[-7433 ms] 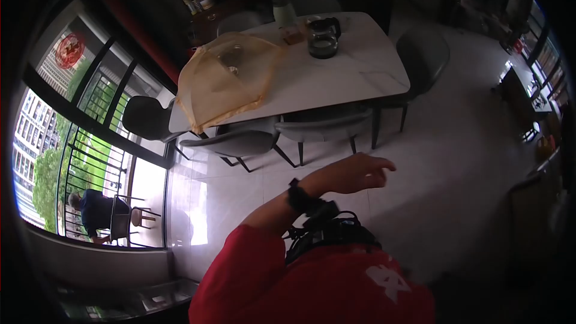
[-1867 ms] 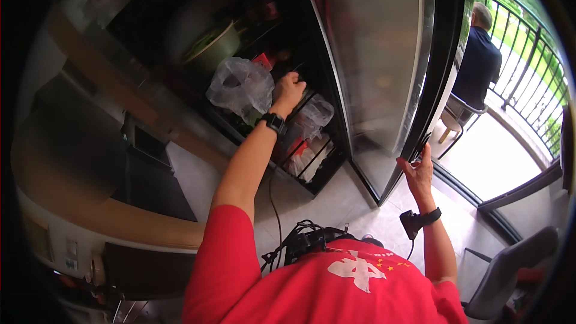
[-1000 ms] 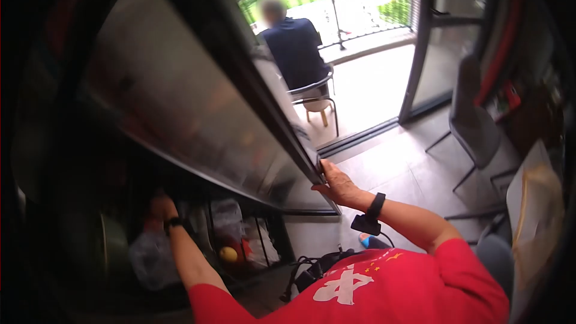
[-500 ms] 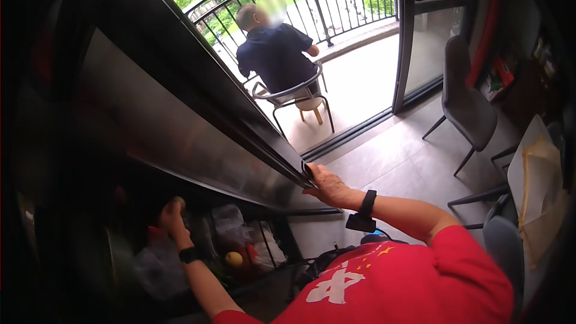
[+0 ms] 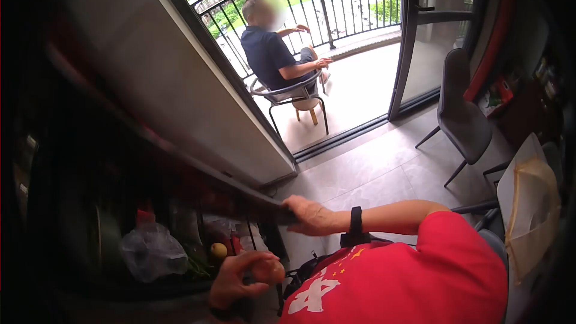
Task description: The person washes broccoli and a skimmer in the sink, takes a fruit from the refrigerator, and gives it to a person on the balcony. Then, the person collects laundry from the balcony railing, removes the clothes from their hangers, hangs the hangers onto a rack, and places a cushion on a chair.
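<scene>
Between the thumb and fingers of my left hand [image 5: 237, 282] is a small round onion-like thing [image 5: 270, 271], pinkish-brown, held low in front of my red shirt. My right hand [image 5: 311, 215] grips the edge of a dark refrigerator door [image 5: 210, 195], which is blurred by motion. Beyond my left hand, the dark compartment shows a clear plastic bag [image 5: 153, 252], some green stalks [image 5: 198, 264] and a yellow fruit [image 5: 218, 250]. Much of the compartment's inside is too dark to make out.
On the balcony a person [image 5: 267, 54] sits in a metal-armed chair [image 5: 291, 91] by a black railing [image 5: 354, 0]. A grey chair [image 5: 462, 114] stands inside the glass door at right. A table edge with a tan-edged cover [image 5: 531, 216] lies close to my right.
My left hand has come out of the compartment towards me with the round onion-like thing. My right hand has swung the door towards the compartment. The seated person has turned and raised their arms.
</scene>
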The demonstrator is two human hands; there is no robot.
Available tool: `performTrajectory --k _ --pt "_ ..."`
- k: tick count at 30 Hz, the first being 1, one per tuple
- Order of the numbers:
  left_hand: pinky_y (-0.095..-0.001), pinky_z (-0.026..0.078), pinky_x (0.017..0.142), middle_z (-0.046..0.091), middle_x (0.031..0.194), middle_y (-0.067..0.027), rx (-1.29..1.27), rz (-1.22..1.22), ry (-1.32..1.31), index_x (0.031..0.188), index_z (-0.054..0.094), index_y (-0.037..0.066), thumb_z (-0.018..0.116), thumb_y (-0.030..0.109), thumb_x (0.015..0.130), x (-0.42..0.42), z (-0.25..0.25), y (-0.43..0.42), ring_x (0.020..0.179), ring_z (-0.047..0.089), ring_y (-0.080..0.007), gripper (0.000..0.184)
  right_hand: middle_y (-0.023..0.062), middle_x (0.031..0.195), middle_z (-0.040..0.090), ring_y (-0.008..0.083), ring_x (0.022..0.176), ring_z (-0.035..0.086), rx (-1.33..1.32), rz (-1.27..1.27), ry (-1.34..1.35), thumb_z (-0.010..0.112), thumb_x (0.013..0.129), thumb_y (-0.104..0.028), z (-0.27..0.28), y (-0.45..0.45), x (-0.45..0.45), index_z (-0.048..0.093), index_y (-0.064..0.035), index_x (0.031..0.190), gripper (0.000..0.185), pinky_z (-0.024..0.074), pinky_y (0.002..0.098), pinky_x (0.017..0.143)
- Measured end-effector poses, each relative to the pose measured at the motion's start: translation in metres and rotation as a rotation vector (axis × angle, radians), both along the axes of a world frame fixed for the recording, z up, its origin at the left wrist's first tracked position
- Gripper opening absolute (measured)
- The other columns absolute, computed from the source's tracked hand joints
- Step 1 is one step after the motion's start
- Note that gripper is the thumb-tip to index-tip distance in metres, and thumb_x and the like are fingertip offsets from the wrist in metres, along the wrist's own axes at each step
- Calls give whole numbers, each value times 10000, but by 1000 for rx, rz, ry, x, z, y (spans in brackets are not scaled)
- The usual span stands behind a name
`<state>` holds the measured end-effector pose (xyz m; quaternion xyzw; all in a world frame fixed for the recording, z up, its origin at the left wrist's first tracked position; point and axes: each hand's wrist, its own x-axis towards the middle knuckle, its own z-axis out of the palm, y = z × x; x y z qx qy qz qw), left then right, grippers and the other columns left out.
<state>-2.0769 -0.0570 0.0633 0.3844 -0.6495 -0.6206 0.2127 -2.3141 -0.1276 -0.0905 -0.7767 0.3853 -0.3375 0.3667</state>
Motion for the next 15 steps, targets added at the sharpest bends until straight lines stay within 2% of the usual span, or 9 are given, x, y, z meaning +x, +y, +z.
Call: performTrajectory --k 2,4,6,7,8,9,10,13,15 --pt "-319 411 975 628 1140 -110 -60 -60 -107 1192 582 -15 759 100 641 -17 5 5 1081 574 -191 591 205 1125 521 383 1038 552 -71 192 -53 747 772 -122 -1 5 -1 447 -28 1223 550 481 414 856" --pt "-313 400 984 617 1145 -96 -41 -52 -124 1206 573 2 726 53 652 -28 3 8 1071 571 -186 577 192 1094 590 301 950 624 159 375 -141 719 826 -163 8 3 -5 528 -9 1190 439 512 385 795" --pt "-312 395 988 605 1123 -80 -33 99 -29 1197 565 -5 712 41 665 -32 -14 20 1061 567 -179 554 152 1012 663 190 847 651 404 618 -58 661 896 -202 -14 -12 -2 615 12 1115 309 531 336 740" --pt "-310 405 973 590 1094 -62 -71 97 -31 1189 559 -5 695 34 686 -36 -16 19 1048 562 -162 523 96 766 664 128 684 633 515 574 -326 634 919 -221 -4 -8 -6 657 54 950 277 534 288 618" --pt "-330 463 910 620 1064 -105 -134 111 -79 1176 565 9 714 72 682 -36 -25 16 996 605 -182 520 91 854 675 149 756 653 662 600 -453 611 937 -202 -6 -12 -8 650 48 997 260 550 291 665" --pt "-331 475 896 619 1067 -109 -222 123 -150 1174 557 0 706 61 690 -40 -26 13 1006 604 -179 511 100 944 675 168 813 658 820 606 -522 585 952 -185 2 -11 -13 634 42 1054 254 558 304 705" --pt "-325 482 900 621 1070 -113 -254 216 -137 1176 555 -11 692 48 712 -41 -43 18 1013 605 -181 488 113 1096 639 189 930 647 956 664 -577 600 945 -213 1 -10 -16 587 25 1170 328 558 321 770" --pt "-304 528 842 611 1109 -114 -303 510 -84 1192 567 7 716 53 735 -53 -71 14 1002 617 -170 483 130 1251 565 214 1061 609 1038 694 -671 650 914 -270 12 -6 -20 460 1 1344 542 548 346 842" --pt "-302 546 791 572 1101 -110 -303 557 -45 1200 571 -2 746 61 738 -54 -84 5 978 617 -184 499 143 1291 548 223 1091 600 1035 733 -732 684 889 -280 11 -3 -16 387 -12 1412 658 539 368 870"
